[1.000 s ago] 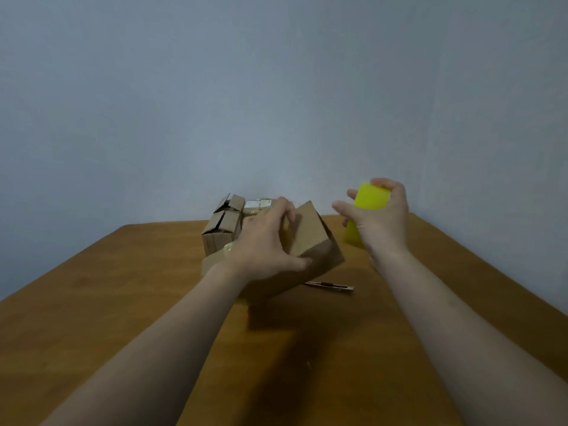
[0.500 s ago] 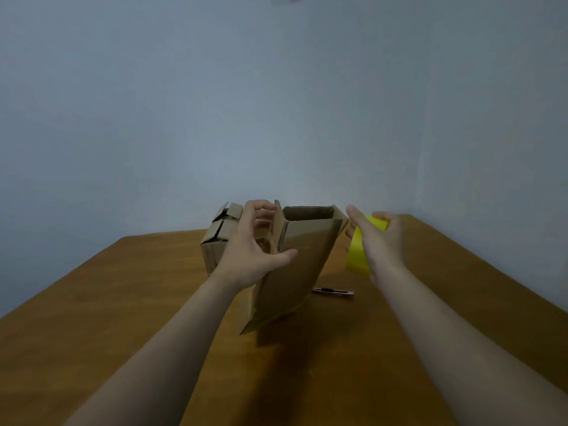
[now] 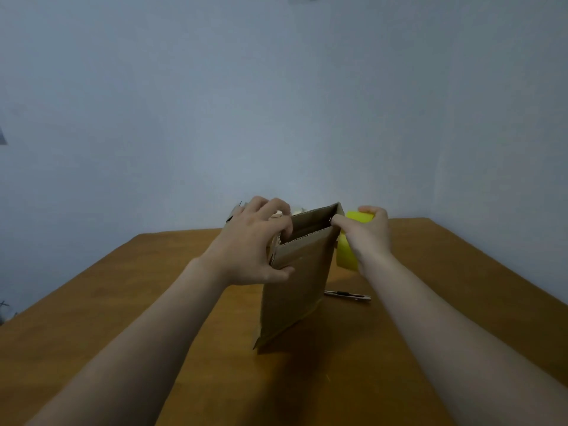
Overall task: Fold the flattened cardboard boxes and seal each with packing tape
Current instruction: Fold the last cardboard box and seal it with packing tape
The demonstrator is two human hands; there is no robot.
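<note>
Head view: left hand (image 3: 252, 244) grips the box (image 3: 298, 284), right hand (image 3: 368, 238) clutching the tape roll (image 3: 345, 256) touches its corner; pull evenly to square it.

Left hand (image 3: 255, 244) covers the box (image 3: 295, 287) at its upper left corner; fingertips dip out of sight inside the open top. Tape roll (image 3: 347, 256) mostly behind right hand (image 3: 365, 238); two yellow patches show. Slim cutter (image 3: 347, 295): left end hidden by box. Cardboard sliver (image 3: 233, 212) past left knuckles, shape unreadable. Forearms and desk (image 3: 153, 302) cut off by lower edge.
</note>
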